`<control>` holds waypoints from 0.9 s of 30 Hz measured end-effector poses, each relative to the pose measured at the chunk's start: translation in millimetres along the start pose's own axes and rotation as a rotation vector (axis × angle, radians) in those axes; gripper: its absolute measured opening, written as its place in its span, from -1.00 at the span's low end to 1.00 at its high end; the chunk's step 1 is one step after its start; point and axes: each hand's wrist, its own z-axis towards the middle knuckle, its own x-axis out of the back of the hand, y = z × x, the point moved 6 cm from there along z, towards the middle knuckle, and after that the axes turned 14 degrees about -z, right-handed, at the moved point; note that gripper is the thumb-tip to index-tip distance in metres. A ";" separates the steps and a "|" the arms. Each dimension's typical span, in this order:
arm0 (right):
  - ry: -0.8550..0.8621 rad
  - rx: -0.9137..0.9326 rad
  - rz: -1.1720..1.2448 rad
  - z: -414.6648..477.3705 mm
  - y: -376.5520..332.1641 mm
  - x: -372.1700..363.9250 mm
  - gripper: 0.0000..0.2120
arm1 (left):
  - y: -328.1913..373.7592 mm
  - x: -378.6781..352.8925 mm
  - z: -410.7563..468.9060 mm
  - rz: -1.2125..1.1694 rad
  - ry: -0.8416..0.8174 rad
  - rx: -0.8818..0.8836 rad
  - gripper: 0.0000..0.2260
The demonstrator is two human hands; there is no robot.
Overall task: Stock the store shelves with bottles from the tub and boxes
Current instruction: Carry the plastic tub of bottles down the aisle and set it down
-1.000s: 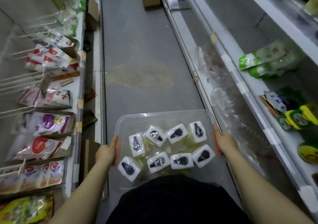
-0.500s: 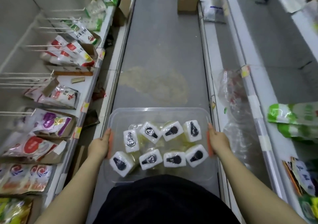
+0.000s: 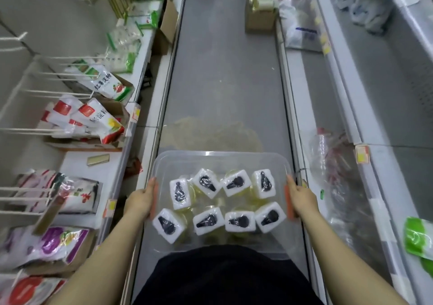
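carrying the tub (image 3: 220, 158) at your waist above the aisle floor (image 3: 225, 82), your left hand (image 3: 140, 201) and right hand (image 3: 302, 198) each curl round an orange side handle (image 3: 289, 207). eight bottles (image 3: 236, 182), square white caps over pale yellow liquid, probably make it heavy; the thin clear walls may flex, so hold it level.

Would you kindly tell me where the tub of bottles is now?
Head view, lower centre: the tub is carried over the aisle floor, left hand and right hand gripping its sides.
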 end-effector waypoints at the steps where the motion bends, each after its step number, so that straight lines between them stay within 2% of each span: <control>1: -0.004 -0.008 0.010 16.3 -8.7 3.1 -0.32 | 12.9 -3.8 11.8 0.004 -0.004 0.003 -0.32; 5: -0.031 -0.021 0.044 87.9 -44.9 21.1 -0.37 | 74.5 -23.8 60.0 0.011 -0.007 0.029 -0.26; 9: -0.050 0.018 0.036 171.4 -102.6 66.5 -0.39 | 146.9 -51.1 102.7 -0.021 0.028 0.025 -0.35; 12: -0.051 0.067 0.058 227.3 -150.4 105.5 -0.41 | 196.0 -64.1 125.4 -0.071 0.083 0.042 -0.34; 17: -0.012 0.117 0.012 300.2 -223.0 156.4 -0.37 | 283.0 -68.5 179.5 -0.178 0.158 -0.031 -0.30; 21: -0.004 0.152 -0.052 359.6 -294.2 179.1 -0.34 | 318.1 -77.3 238.2 -0.186 0.158 0.020 -0.36; 27: -0.006 0.011 -0.036 427.2 -368.1 182.2 -0.35 | 440.2 -69.4 364.2 -0.035 0.066 -0.097 -0.37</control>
